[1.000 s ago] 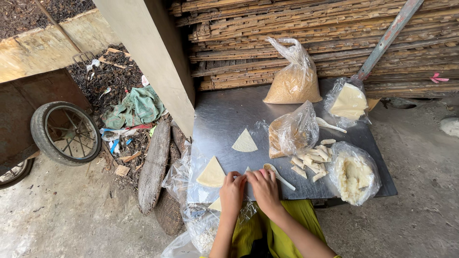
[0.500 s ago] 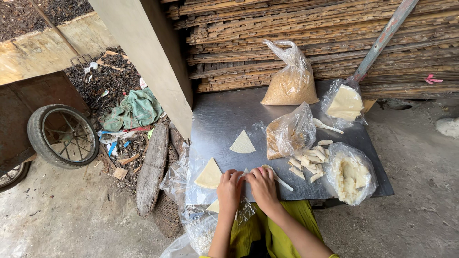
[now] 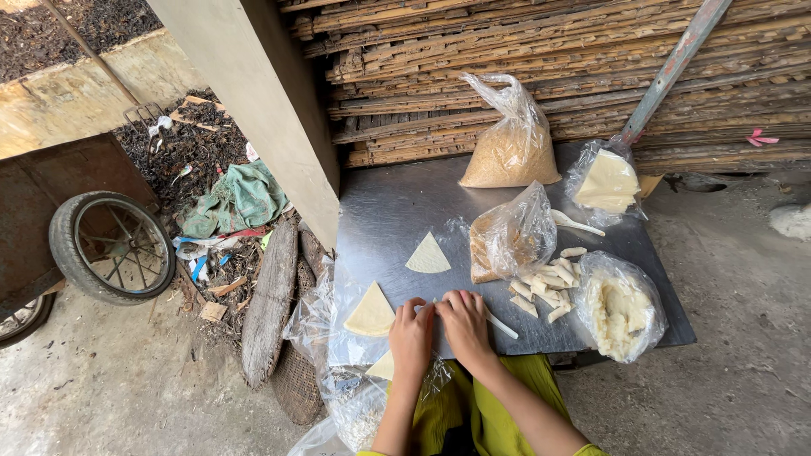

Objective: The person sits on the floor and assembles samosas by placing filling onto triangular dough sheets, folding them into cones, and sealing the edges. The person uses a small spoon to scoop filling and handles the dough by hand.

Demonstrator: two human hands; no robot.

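At the near edge of the metal tabletop (image 3: 397, 203), both hands lay pressed side by side, left hand (image 3: 411, 335) and right hand (image 3: 464, 324), fingers curled down over a small pale wrapper piece (image 3: 436, 301), mostly hidden, its long axis unclear. A white spoon (image 3: 501, 325) lay beside the right hand, rolled pieces (image 3: 541, 287) beyond. Hands had barely shifted from half a second before.

Four clear plastic bags (image 3: 513, 143) of food on the desk (image 3: 389, 203); three triangular wrappers (image 3: 427, 254); two hands (image 3: 411, 333); roughly ten rolled pieces (image 3: 541, 287); one wheel (image 3: 110, 247).
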